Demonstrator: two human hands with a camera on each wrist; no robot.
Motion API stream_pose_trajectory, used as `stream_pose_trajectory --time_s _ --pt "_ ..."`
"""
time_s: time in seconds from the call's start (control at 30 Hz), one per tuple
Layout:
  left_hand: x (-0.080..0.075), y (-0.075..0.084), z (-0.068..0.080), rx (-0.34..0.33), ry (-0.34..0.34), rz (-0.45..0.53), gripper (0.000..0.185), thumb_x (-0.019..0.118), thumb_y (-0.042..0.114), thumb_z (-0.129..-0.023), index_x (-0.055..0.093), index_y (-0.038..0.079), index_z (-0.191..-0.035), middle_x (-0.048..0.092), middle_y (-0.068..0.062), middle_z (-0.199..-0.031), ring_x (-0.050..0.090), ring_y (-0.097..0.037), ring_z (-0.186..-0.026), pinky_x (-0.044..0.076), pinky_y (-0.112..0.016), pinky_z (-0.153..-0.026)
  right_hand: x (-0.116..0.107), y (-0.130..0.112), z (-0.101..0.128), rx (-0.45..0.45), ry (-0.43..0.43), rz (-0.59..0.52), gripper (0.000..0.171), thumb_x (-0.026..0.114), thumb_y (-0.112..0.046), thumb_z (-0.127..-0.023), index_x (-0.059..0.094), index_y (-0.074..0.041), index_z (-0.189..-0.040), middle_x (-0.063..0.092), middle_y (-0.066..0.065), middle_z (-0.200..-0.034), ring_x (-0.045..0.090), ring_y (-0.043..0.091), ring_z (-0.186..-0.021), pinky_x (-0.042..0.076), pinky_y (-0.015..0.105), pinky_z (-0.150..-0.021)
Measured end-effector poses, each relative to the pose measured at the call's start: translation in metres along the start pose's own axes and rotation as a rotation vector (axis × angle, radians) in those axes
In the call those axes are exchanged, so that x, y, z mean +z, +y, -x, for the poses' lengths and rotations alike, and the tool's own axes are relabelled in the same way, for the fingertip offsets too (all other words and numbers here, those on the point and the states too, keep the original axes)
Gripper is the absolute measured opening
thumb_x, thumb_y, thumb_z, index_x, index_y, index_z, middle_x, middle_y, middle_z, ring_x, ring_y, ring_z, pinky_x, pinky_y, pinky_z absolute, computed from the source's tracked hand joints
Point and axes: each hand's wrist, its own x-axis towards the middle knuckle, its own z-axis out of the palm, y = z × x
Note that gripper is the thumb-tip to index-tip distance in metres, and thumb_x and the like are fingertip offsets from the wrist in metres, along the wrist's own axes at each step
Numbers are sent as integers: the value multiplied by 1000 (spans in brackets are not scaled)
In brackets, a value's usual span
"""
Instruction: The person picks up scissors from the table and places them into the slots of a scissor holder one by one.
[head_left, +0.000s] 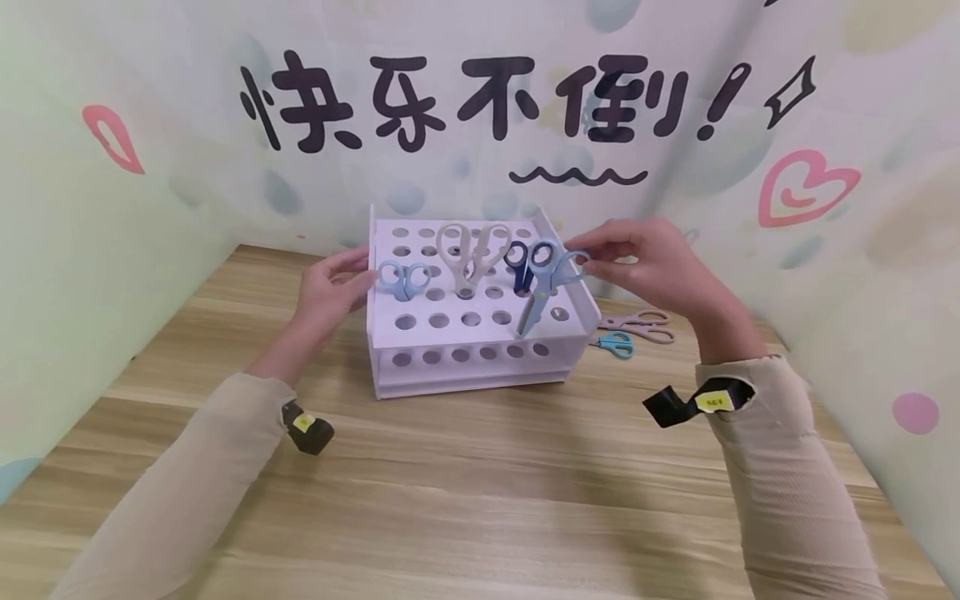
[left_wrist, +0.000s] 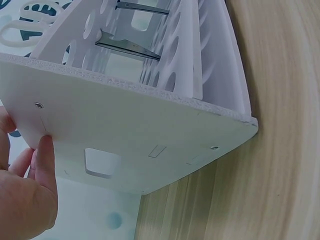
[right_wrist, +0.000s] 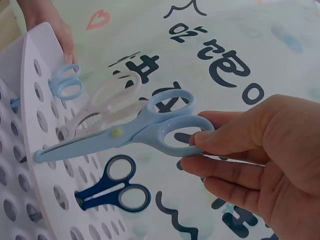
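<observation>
My right hand (head_left: 645, 262) pinches one handle loop of light-blue scissors (right_wrist: 125, 134) between thumb and fingers. Their blades slant down, with the tip right at a front-row hole of the white rack (head_left: 390, 342). At the rack's left side, my left hand (head_left: 326, 287) touches the side panel (left_wrist: 125, 125) with thumb and fingertips. Smaller light-blue scissors (head_left: 405, 287) stand in a hole at the left. Off-white scissors (head_left: 460, 262) stand near the middle, handles spread. Navy scissors (right_wrist: 105, 190) are in a hole towards the right. Blades show under the top board in the left wrist view.
Pink-handled scissors (head_left: 648, 321) and teal-handled scissors (head_left: 621, 344) lie on the wooden table (head_left: 480, 475) to the right of the rack. A printed cloth wall (head_left: 450, 179) rises close behind, with more walls at both sides.
</observation>
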Motion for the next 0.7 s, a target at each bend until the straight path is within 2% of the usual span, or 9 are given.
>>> stream_pose_trajectory --time_s 0.4,0.7 --pt "-1 -2 -2 -3 13 -1 47 62 14 -87 49 13 -133 47 -9 -126 53 -22 -106 54 -23 -78 18 -20 -39 -95 -44 -106 26 65 4 -81 67 -1 -106 67 10 -97 64 14 -81 53 19 -75" --pt "1 -3 -3 6 13 33 47 62 11 -86 49 11 -132 48 -10 -124 54 -21 -103 54 -23 -78 42 -35 -60 -152 -89 -195 26 65 7 -80 67 0 -106 67 10 -97 63 13 -84 53 23 -80"
